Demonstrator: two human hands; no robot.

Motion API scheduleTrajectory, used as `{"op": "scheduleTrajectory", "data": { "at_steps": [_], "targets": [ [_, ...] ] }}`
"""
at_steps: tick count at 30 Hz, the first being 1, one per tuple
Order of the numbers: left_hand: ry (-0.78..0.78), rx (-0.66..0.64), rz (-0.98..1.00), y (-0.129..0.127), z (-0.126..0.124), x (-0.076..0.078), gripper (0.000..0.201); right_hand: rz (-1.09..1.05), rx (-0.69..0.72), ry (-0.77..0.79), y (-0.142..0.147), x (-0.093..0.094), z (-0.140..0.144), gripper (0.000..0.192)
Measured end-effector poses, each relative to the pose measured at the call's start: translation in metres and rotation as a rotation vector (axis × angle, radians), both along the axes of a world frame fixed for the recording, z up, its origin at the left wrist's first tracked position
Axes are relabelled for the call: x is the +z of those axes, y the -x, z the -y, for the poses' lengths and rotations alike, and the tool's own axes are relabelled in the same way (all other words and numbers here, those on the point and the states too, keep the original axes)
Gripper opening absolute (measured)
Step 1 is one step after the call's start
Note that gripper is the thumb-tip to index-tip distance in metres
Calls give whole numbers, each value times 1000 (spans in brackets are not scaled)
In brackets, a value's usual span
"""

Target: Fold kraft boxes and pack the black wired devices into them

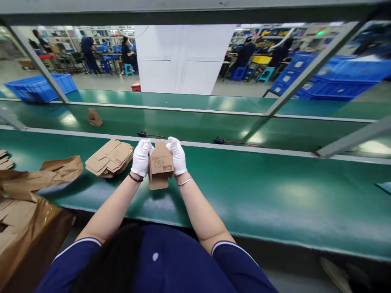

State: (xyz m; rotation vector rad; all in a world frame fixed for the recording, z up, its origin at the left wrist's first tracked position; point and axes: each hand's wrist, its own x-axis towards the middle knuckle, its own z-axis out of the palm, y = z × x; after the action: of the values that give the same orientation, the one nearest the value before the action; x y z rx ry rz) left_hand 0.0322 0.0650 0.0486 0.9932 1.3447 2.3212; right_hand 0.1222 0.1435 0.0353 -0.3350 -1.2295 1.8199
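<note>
Between my two white-gloved hands is a small brown cardboard box (161, 160), raised into shape, with printing on the side facing me and a flap hanging loose at its near end. My left hand (141, 158) is closed on the box's left side, and my right hand (177, 156) grips its right side near the far end. The fingertips are partly hidden behind the box. Just left of my left hand lies a stack of flat, unfolded cartons (110, 156) on the green work surface (259, 191).
Torn brown wrapping paper (61, 169) with more flat cartons (15, 215) is at the left. One folded box (94, 117) stands on the green strip beyond the rail (195, 144). Blue crates (41, 87) sit farther back, and slanting metal posts frame the bench. Several people work in the background.
</note>
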Motion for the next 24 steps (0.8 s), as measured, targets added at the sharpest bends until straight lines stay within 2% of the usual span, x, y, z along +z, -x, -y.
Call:
{"op": "scheduleTrajectory", "data": {
  "at_steps": [2, 5, 7, 11, 13, 15, 19, 24],
  "targets": [
    [-1, 77, 17, -7, -3, 2, 46, 15, 68, -32, -14, -5, 2, 54],
    [-10, 170, 13, -20, -7, 10, 48, 51, 217, -171, -35, -11, 1, 64],
    [4, 166, -29, -30, -9, 14, 50, 63, 283, -216, -46, -13, -5, 67],
    [56, 77, -74, -37, -20, 16, 56, 101, 342, -242, -56, -12, -19, 59],
    [65, 89, -41, -36, -29, 16, 56, 149, 277, -239, -54, -11, -25, 56],
    [69, 138, -24, -36, -40, 13, 55, 192, 122, -225, -50, -12, -31, 54],
    [138, 133, -131, -49, -57, -4, 55, 267, -167, -269, -44, -17, -47, 52],
    [247, 238, -123, -61, -74, -27, 48, 282, -236, -432, -42, -27, -60, 42]
  ]
}}
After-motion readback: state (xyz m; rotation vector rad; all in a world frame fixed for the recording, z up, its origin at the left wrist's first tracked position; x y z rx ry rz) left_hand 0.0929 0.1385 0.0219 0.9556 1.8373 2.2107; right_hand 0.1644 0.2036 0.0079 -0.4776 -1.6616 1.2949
